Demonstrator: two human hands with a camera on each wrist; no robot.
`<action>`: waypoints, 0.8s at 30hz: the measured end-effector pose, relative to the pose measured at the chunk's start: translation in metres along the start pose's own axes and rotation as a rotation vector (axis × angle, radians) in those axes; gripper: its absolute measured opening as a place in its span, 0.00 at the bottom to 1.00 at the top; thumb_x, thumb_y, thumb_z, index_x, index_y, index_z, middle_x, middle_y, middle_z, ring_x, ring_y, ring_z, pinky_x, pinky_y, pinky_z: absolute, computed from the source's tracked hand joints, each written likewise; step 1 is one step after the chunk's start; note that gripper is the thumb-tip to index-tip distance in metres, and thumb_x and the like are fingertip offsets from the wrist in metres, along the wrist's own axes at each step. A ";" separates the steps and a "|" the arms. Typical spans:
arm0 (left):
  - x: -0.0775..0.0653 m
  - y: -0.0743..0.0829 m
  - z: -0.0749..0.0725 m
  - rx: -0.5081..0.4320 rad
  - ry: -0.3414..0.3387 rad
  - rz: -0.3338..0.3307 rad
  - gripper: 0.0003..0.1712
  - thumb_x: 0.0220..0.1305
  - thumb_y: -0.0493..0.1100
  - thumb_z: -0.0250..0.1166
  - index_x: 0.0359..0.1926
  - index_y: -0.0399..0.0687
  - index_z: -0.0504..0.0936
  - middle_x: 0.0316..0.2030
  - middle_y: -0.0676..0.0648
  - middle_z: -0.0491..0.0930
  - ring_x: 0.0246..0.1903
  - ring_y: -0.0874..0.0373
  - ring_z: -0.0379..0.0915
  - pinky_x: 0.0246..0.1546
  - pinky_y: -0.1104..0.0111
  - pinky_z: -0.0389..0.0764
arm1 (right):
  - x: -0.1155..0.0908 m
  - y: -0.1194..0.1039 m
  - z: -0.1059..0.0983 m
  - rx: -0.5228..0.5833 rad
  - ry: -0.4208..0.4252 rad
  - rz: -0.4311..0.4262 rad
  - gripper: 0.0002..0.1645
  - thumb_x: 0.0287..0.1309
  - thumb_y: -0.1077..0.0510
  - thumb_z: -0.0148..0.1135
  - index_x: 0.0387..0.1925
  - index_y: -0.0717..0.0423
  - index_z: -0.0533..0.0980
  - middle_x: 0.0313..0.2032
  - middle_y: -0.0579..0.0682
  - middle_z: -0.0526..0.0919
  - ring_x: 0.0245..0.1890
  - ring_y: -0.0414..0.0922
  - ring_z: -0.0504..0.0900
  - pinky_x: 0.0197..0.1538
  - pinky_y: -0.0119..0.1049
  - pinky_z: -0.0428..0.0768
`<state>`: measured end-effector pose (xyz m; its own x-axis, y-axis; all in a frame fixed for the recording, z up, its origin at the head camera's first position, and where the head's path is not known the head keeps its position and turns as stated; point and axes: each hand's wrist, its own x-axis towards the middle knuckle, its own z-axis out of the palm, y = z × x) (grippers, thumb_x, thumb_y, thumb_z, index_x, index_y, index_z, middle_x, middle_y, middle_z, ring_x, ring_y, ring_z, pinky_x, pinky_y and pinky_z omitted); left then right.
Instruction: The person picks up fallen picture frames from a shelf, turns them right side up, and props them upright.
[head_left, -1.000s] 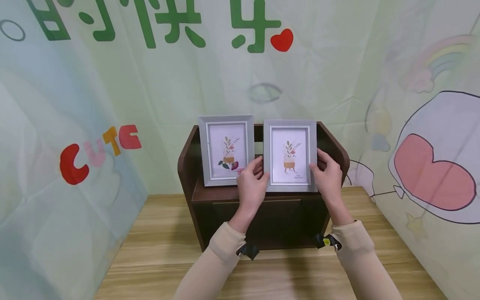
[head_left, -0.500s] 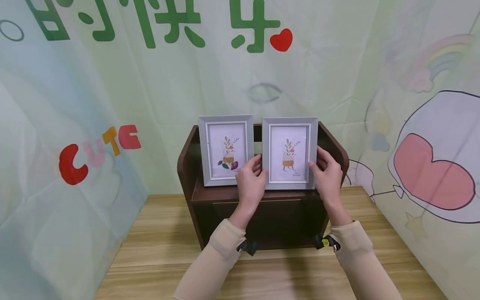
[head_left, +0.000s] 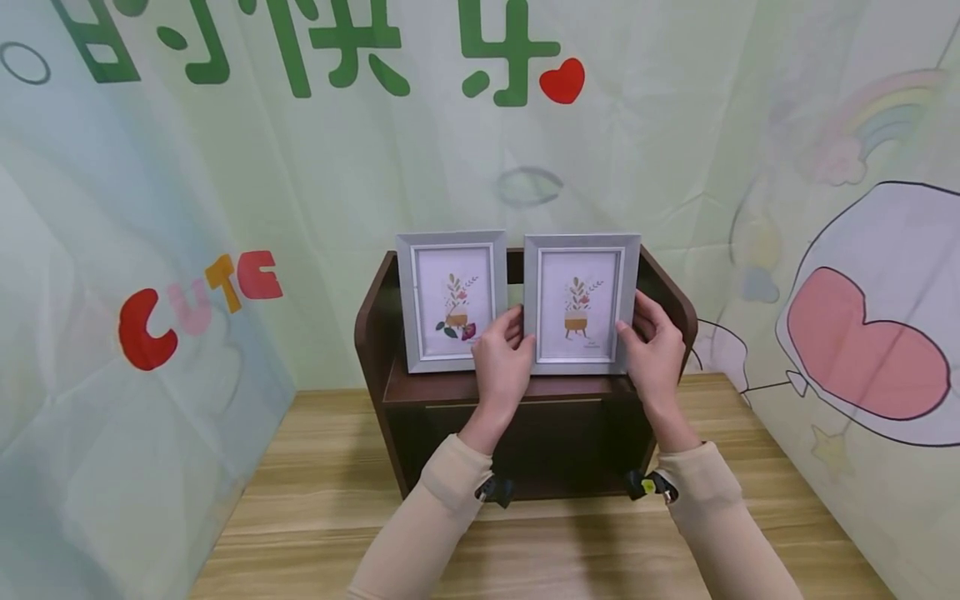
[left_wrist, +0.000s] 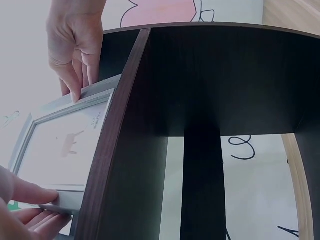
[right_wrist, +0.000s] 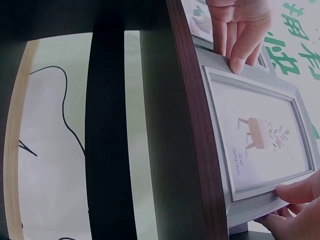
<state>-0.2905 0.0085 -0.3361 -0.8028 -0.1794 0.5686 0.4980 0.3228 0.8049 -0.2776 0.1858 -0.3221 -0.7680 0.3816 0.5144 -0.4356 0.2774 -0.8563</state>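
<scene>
Gray picture frame (head_left: 576,308) is facing outward between left hand (head_left: 502,362) and right hand (head_left: 656,350), fingers pinching its sides.

3 pale printed walls (head_left: 637,167) surround a wood-grain tabletop (head_left: 315,483).

Prob. staged booth: printed backdrop (head_left: 637,158) w/ wood-look tabletop (head_left: 307,475).

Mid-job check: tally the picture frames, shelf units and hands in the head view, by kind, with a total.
Picture frames: 2 (held frame, neighbouring frame)
Shelf units: 1 (dark brown shelf)
Hands: 2 (left hand, right hand)
Total: 5
</scene>
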 end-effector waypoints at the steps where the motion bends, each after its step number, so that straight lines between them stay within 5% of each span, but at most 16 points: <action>1: 0.000 0.000 0.000 0.001 0.002 0.003 0.22 0.55 0.30 0.66 0.53 0.36 0.79 0.46 0.38 0.83 0.44 0.50 0.82 0.44 0.64 0.82 | -0.002 -0.004 0.000 0.006 0.001 -0.005 0.27 0.57 0.72 0.58 0.59 0.62 0.72 0.55 0.59 0.78 0.54 0.51 0.79 0.57 0.42 0.77; 9: 0.003 -0.002 0.002 0.015 0.012 0.044 0.21 0.55 0.28 0.65 0.52 0.35 0.79 0.45 0.38 0.82 0.43 0.49 0.82 0.44 0.64 0.83 | -0.010 -0.022 0.002 0.021 0.019 -0.057 0.26 0.55 0.75 0.57 0.58 0.69 0.71 0.54 0.65 0.77 0.54 0.55 0.78 0.56 0.48 0.76; 24: 0.000 -0.007 0.006 0.064 0.024 0.160 0.19 0.56 0.28 0.65 0.51 0.33 0.79 0.43 0.36 0.80 0.44 0.49 0.82 0.44 0.67 0.82 | -0.006 -0.004 0.007 0.032 0.054 -0.120 0.26 0.56 0.74 0.57 0.58 0.69 0.71 0.54 0.65 0.78 0.54 0.56 0.79 0.55 0.46 0.76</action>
<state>-0.2957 0.0114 -0.3426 -0.7065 -0.1432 0.6931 0.5962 0.4073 0.6918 -0.2741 0.1766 -0.3222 -0.6835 0.3944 0.6142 -0.5382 0.2962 -0.7891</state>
